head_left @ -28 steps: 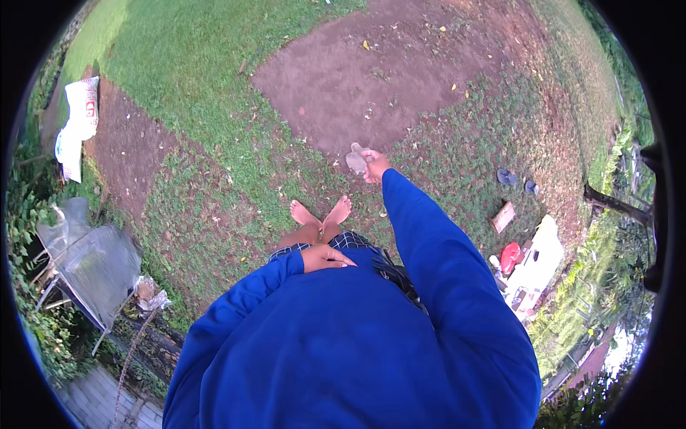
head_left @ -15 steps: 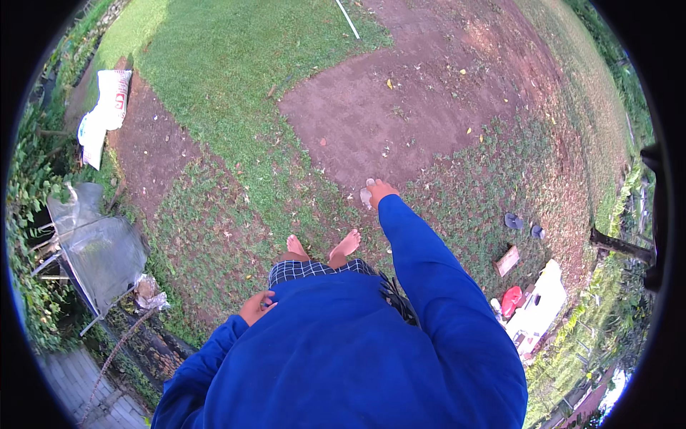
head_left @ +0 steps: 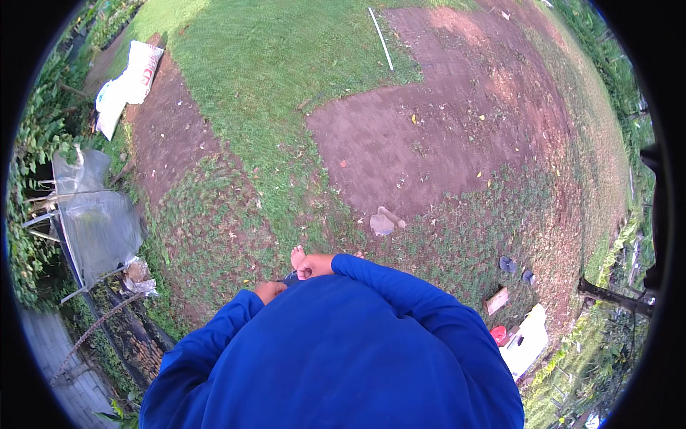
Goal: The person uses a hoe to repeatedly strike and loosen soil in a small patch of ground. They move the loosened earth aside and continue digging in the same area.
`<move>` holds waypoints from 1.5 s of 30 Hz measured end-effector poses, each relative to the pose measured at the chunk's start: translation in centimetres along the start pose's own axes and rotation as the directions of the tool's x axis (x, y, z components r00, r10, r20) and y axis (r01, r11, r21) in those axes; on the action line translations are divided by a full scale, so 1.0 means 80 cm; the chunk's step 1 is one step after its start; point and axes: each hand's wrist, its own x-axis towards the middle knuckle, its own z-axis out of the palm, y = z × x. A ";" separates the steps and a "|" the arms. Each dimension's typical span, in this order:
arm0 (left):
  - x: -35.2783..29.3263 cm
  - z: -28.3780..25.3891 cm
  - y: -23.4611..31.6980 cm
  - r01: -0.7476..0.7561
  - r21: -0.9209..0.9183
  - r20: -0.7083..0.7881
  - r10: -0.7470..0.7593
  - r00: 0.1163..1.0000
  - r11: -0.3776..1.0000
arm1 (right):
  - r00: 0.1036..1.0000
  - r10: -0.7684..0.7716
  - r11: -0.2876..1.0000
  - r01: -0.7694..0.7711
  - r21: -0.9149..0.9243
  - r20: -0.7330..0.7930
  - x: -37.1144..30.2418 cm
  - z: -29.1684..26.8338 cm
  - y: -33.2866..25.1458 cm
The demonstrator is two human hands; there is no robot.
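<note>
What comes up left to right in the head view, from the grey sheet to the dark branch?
Grey sheet → left hand → right hand → pale flat object on the ground → brown block → dark branch.

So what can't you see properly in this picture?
In the head view:
Right foot: mostly hidden behind the right sleeve.
Right hand: its curled fingers hide whether anything is inside.
Left hand: fingertips unclear, partly behind the blue top.
Pale flat thing on the ground: too small to tell its material.
Red thing: too small to name.
</note>
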 end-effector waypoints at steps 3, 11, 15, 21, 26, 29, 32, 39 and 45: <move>0.023 0.032 -0.049 -0.122 -0.202 0.017 0.128 0.992 0.972 | 0.896 -0.390 0.920 0.367 -0.140 -0.212 0.027 -0.011 -0.016; 0.075 0.089 -0.156 -0.247 -0.599 0.077 0.362 0.929 0.761 | 0.956 -0.038 0.992 0.001 0.128 0.292 0.085 -0.024 -0.043; 0.087 0.095 -0.169 -0.270 -0.621 0.081 0.403 0.912 0.735 | 0.914 -0.024 0.999 0.012 0.031 0.404 0.090 -0.035 -0.027; 0.106 0.111 -0.189 -0.286 -0.639 0.086 0.435 0.896 0.714 | 0.944 0.017 0.999 -0.002 -0.046 0.330 0.098 -0.030 -0.013; 0.139 0.136 -0.220 -0.271 -0.637 0.119 0.439 0.891 0.722 | 0.985 0.048 0.999 -0.045 -0.022 0.163 0.101 -0.019 -0.002; 0.150 0.143 -0.227 -0.235 -0.636 0.160 0.424 0.891 0.735 | 0.992 -0.014 1.000 0.015 -0.008 0.124 0.104 -0.015 0.001; 0.141 0.135 -0.223 -0.318 -0.637 0.098 0.483 0.870 0.702 | 0.992 0.009 0.999 -0.013 0.030 0.125 0.107 -0.012 -0.002; 0.099 0.101 -0.192 -0.417 -0.665 0.015 0.570 0.822 0.619 | 0.989 0.098 0.993 -0.104 0.054 0.110 0.106 -0.001 -0.013; 0.098 0.099 -0.187 -0.451 -0.628 0.054 0.614 0.787 0.634 | 0.991 0.070 0.997 -0.073 0.021 0.115 0.112 0.005 -0.016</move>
